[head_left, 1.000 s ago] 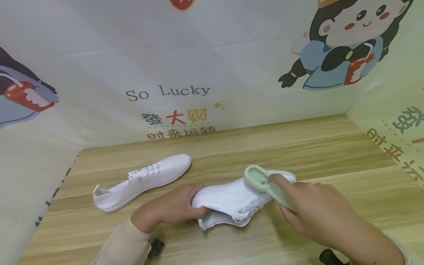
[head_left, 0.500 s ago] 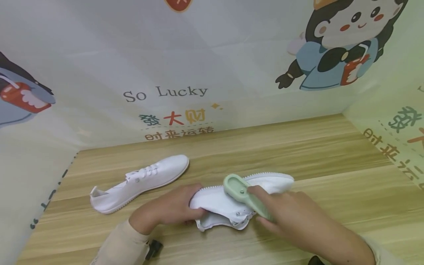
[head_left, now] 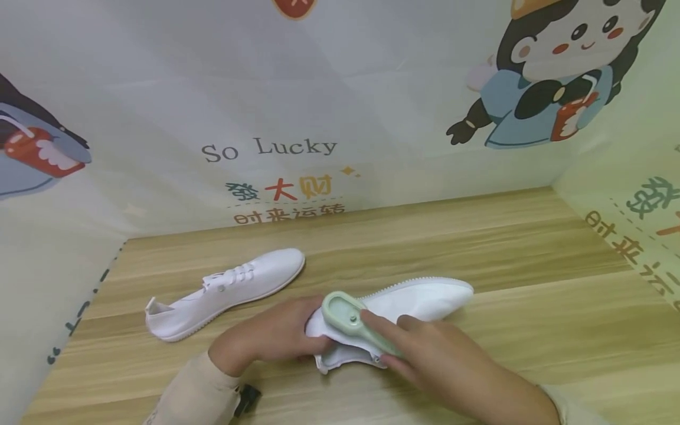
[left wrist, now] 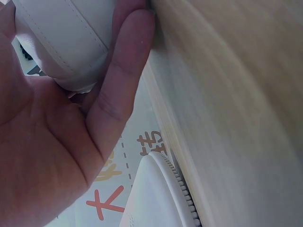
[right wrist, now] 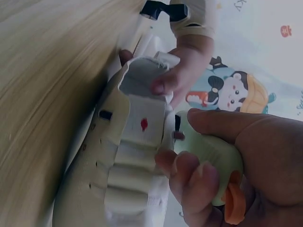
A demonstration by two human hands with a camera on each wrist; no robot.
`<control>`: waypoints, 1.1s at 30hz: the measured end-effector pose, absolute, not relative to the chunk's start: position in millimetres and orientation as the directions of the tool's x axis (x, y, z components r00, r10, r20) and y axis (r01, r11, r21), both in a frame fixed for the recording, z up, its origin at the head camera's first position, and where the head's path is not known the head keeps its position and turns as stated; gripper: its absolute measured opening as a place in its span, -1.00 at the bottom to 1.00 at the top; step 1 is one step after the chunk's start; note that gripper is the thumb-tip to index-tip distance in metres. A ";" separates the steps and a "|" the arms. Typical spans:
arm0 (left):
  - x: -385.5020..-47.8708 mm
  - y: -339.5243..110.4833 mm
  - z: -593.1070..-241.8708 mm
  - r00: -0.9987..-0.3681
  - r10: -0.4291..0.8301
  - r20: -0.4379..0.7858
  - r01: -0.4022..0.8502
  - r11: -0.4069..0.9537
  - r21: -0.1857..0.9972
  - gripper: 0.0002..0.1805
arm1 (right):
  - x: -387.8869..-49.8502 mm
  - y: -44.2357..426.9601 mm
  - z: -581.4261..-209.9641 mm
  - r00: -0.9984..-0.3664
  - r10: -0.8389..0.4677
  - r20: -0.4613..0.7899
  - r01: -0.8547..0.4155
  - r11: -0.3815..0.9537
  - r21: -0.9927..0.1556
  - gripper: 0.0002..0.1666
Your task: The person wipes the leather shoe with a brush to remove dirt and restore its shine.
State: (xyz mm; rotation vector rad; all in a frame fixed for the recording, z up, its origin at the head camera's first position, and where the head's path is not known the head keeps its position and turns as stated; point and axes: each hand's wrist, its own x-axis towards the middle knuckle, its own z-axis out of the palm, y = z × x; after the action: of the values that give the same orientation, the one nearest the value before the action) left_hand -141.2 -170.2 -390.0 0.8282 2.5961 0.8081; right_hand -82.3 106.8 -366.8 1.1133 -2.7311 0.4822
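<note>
Green tool (head_left: pixel 353 326) in its curled fingers, the right hand (head_left: pixel 432 354) is nearest, at about 4 o'clock from the middle of the held white shoe (head_left: pixel 419 304), clock read as the head view lies. An orange loop (right wrist: pixel 234 203) shows on the tool. Left hand (head_left: pixel 281 330) at 9 o'clock: it grips the heel, thumb over the rim of the opening.

What counts most, I judge, is where the tool's head lies along the shoe. Its handle points the head to 10 o'clock, over the heel end of the flank, just beside the left thumb; its underside is hidden, so contact cannot be told. Those left fingers stand in the way heelwards. Tipped on its side, opening toward 6, the shoe runs its long axis from the heel to a toe between 2 and 3 o'clock. Whether it touches the counter (head_left: pixel 531 254) I cannot tell.

Farther off, at 10 o'clock, a second white shoe (head_left: pixel 234 292) rests sole down, toe to 2, nearer the left hand. Beyond, toward 12, rises the printed backdrop (head_left: pixel 398 118).
</note>
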 end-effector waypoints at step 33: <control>-139.9 -168.9 -387.5 -0.793 0.595 -0.127 0.419 0.686 0.596 -0.71 | -83.0 158.3 -361.3 -0.824 -0.498 0.270 -0.551 0.816 -0.177 -0.17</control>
State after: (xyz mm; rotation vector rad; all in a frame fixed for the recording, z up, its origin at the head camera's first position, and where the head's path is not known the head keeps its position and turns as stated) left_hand -139.9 -168.9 -387.5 0.8020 2.5881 0.8026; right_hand -83.0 158.3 -361.3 0.8152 -2.7890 0.3665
